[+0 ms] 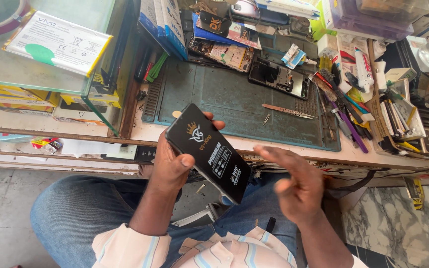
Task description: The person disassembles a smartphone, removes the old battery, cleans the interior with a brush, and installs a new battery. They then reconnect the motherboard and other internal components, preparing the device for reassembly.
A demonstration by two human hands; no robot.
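Black and glossy, a flat rectangular package (209,151) sits clasped in the left hand (172,166), thumb pressed on its near face and fingertips curling over the far edge, above the person's lap and just short of the workbench edge. Its long axis runs on a slant, from the upper corner beyond the left hand's fingers down toward the person's body and to the right, so that the lower end points at the gap between the two hands. The right hand (294,186) hovers just beside that lower end, empty, fingers spread and slightly blurred, palm turned toward the package but not touching it; of the two hands it is the free one, and the nearer to the loose end. Beyond the grip, on the bench, a teal work mat (234,99) lies with metal tweezers (289,111) on its right part and an opened phone (279,77) at its far edge. Farther right of the grip stands a crowded heap of brushes, pens and small tools (353,104); off to the left, a glass case (50,54) holds a flat white pack.
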